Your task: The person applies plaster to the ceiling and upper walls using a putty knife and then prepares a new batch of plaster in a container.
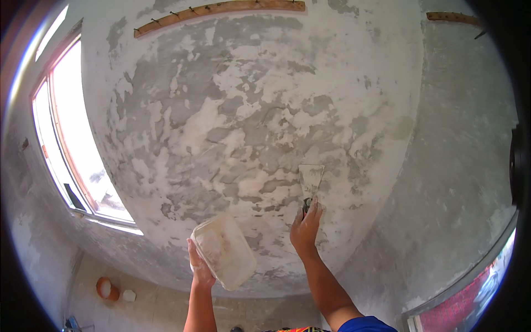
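Note:
My left hand (pixel 199 260) grips a pale rectangular plastic container (pixel 227 252), tilted, with whitish residue inside. My right hand (pixel 304 227) is closed on the dark handle of a putty knife (pixel 311 176), its wide blade pointing up and smeared with pale material. The blade is in front of a wall (pixel 232 127) mottled with grey and white patches; I cannot tell whether it touches the surface. The knife is to the right of the container and higher.
A bright window (pixel 72 127) is at the left. Wooden rails (pixel 221 10) with hooks or nails run along the upper wall. An orange bucket (pixel 108 289) and a small white object (pixel 129 295) lie on the floor (pixel 149 310). Another opening with pink fabric (pixel 459 299) shows at lower right.

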`<control>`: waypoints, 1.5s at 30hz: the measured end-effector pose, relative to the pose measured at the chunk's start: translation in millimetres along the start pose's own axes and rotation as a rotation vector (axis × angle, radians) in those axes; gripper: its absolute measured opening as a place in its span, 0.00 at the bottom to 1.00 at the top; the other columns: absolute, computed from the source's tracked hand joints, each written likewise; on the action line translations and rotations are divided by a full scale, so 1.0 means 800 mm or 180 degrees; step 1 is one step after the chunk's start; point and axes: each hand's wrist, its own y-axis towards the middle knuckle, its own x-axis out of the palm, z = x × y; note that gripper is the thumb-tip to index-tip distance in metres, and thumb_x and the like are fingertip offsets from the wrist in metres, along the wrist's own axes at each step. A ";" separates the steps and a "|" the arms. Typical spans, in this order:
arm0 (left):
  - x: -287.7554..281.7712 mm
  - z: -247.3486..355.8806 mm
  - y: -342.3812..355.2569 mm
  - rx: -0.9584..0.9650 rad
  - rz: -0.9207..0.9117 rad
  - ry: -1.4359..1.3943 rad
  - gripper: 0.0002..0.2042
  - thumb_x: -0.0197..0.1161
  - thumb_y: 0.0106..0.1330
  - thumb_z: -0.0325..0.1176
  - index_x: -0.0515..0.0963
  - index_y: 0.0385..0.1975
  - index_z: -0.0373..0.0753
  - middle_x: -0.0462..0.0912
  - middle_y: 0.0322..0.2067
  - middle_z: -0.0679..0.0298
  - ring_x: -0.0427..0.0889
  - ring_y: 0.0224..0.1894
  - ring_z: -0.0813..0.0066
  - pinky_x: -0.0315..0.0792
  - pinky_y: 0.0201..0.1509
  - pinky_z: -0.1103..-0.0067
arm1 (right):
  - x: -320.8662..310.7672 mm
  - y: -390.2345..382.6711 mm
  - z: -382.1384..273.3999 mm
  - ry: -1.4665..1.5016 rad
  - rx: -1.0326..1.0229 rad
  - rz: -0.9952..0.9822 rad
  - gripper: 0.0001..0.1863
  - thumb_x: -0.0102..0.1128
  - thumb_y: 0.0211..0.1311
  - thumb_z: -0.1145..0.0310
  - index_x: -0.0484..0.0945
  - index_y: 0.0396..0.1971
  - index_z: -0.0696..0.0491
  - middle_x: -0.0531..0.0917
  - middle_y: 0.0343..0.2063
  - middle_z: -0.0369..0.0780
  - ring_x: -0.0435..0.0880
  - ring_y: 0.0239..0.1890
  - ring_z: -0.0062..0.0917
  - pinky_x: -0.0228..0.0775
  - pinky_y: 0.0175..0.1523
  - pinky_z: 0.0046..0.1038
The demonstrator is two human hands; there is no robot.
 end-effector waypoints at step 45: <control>-0.019 -0.035 0.050 -0.0570 -0.0144 0.0067 0.41 0.42 0.75 0.71 0.65 0.74 0.41 0.73 0.67 0.56 0.75 0.66 0.58 0.73 0.67 0.59 | -0.002 -0.158 0.030 -0.0384 0.0564 -0.1036 0.44 0.62 0.62 0.73 0.54 0.77 0.61 0.79 0.45 0.57 0.82 0.40 0.53 0.78 0.43 0.47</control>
